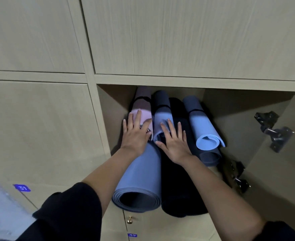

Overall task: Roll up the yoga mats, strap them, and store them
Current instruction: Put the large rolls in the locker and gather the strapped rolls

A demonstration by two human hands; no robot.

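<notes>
now, both your hands lie flat on the rolled mats in the open cabinet compartment [112, 108]. your left hand [136, 133] has its fingers straight and spread, gripping nothing, and its palm presses against the near end of the pink mat [142, 108] at the left of the stack. your right hand [175, 143] is flat as well, fingers apart and holding nothing. its fingertips rest on the near end of the blue mat [162, 115] just beside the pink one, and its palm lies over the black mat [181, 185]. under your left wrist a larger blue mat [139, 174] sticks out past the compartment's front edge, touching the black mat along its side. to the right, a light blue mat [202, 126] lies on a darker grey-blue mat [211, 158]. thin black straps [161, 106] circle the pink, blue and light blue rolls. the cabinet is pale wood, with closed doors around the compartment. its open door [282, 171] stands at the right with dark metal hinges [273, 131]. a brass knob [129, 220] and blue number labels [22, 187] sit on the lower doors.
</notes>
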